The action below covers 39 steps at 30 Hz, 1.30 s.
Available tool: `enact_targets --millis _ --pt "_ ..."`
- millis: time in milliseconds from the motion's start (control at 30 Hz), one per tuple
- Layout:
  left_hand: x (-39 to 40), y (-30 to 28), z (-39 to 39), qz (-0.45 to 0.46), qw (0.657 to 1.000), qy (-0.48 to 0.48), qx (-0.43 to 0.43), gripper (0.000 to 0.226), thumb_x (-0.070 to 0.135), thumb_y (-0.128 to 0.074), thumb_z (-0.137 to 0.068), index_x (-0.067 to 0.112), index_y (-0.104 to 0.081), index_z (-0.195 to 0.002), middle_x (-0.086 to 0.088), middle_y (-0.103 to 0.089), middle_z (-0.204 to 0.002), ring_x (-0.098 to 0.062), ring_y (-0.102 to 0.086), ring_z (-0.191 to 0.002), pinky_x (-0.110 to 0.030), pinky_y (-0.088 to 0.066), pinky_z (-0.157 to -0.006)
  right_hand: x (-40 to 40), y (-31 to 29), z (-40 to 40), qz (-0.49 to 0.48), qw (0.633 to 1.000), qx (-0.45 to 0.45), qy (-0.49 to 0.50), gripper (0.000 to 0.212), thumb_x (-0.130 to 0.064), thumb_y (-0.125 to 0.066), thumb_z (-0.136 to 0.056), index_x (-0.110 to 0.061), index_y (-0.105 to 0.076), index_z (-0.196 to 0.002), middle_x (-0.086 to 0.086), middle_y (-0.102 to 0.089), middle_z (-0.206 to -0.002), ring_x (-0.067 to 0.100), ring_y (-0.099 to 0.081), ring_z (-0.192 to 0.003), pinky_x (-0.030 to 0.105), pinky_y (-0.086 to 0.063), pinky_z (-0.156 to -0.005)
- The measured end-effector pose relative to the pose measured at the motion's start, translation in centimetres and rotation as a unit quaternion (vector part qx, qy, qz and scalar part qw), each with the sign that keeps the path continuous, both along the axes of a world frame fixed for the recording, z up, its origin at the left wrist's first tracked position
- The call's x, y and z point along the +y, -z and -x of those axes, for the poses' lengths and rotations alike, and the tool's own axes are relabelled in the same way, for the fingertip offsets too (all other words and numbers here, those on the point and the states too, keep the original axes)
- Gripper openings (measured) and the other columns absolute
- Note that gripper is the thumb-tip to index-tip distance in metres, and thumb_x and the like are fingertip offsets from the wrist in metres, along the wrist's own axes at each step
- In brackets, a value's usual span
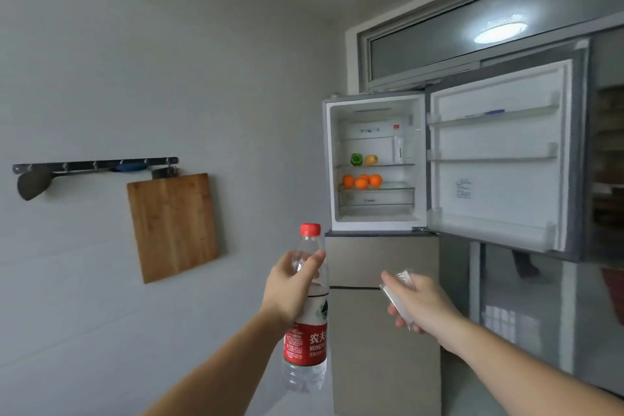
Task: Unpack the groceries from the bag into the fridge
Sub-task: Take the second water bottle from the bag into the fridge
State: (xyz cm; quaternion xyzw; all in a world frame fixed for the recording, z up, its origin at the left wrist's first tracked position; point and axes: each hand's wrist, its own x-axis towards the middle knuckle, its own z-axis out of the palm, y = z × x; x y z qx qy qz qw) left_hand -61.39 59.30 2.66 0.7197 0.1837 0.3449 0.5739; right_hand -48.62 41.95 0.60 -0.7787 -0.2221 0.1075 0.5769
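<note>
The water bottle (306, 307) is upright in the left hand (293, 287), fingers curled round its upper part. The right hand (417, 300) grips something clear, too blurred to name. The open fridge (376, 162) is ahead and above both hands; better to carry the bottle upright to a free shelf. The red label reads "NONGF…".

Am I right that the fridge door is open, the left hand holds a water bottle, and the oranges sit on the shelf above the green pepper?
Not quite. In the head view the oranges lie on the shelf below the green pepper, not above it. The rest holds: the fridge door is open and the left hand holds the water bottle.
</note>
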Motion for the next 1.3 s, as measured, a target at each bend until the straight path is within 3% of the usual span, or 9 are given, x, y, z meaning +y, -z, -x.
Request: enact_targets --millis 167,400,533,833,1167,1300 --pt "-3.2 -1.9 -5.6 0.0 0.999 0.041 -0.015 0.031 0.043 -0.066 -0.086 0.015 -0.062 -0.098 -0.007 -0.071 -0.092 -0.022 -0.07 -0.081 -0.029 -0.052 -0.066 -4.6 -0.2 -4.4 -0.024 0.998 -0.007 0.051 0.035 -0.046 -0.056 -0.092 -0.012 -0.064 -0.091 0.008 -0.068 -0.068 0.019 -0.059 -0.051 0.02 -0.036 -0.042" --pt "-4.7 -2.9 -12.5 0.002 0.996 0.092 -0.018 0.036 0.05 -0.066 -0.083 0.018 -0.063 -0.099 -0.004 -0.072 -0.092 -0.016 -0.07 -0.08 -0.029 -0.052 -0.069 -5.5 -1.4 -8.7 -0.04 0.995 -0.015 0.096 0.031 -0.047 -0.055 -0.092 -0.017 -0.064 -0.09 0.009 -0.07 -0.072 0.017 -0.061 -0.051 0.021 -0.038 -0.042" --pt "-3.0 -2.7 -16.2 0.012 0.992 0.124 -0.02 0.04 0.051 -0.067 -0.083 0.016 -0.061 -0.101 -0.004 -0.072 -0.091 -0.02 -0.071 -0.081 -0.032 -0.056 -0.073 -3.3 -1.8 -11.2 -0.028 0.993 -0.022 0.11 0.031 -0.048 -0.055 -0.093 -0.019 -0.063 -0.094 0.011 -0.072 -0.077 0.016 -0.063 -0.051 0.02 -0.039 -0.041" --pt "6.4 -2.4 -25.2 0.031 0.977 0.206 -0.037 0.04 0.052 -0.065 -0.083 0.02 -0.058 -0.105 -0.001 -0.072 -0.094 -0.014 -0.073 -0.071 -0.021 -0.051 -0.056 6.3 -2.8 -17.6 -0.025 0.985 -0.022 0.168 0.031 -0.047 -0.054 -0.093 -0.018 -0.065 -0.095 0.011 -0.073 -0.078 0.016 -0.062 -0.052 0.02 -0.039 -0.041" --pt "12.3 -1.0 -37.3 0.035 0.965 0.26 -0.022 0.042 0.056 -0.066 -0.081 0.023 -0.057 -0.106 -0.001 -0.071 -0.096 -0.018 -0.073 -0.074 -0.028 -0.055 -0.064 11.3 -2.7 -26.9 -0.005 0.975 -0.003 0.223 0.028 -0.044 -0.051 -0.095 -0.018 -0.062 -0.097 0.01 -0.073 -0.079 0.017 -0.064 -0.055 0.018 -0.04 -0.042" --pt "12.6 -0.6 -43.6 0.024 0.962 0.271 -0.016 0.044 0.056 -0.064 -0.082 0.024 -0.055 -0.111 -0.001 -0.07 -0.098 -0.015 -0.072 -0.073 -0.024 -0.053 -0.06 11.1 -2.2 -32.5 -0.015 0.969 0.007 0.247 0.026 -0.039 -0.052 -0.094 -0.016 -0.063 -0.095 0.011 -0.073 -0.079 0.018 -0.064 -0.057 0.018 -0.039 -0.041"
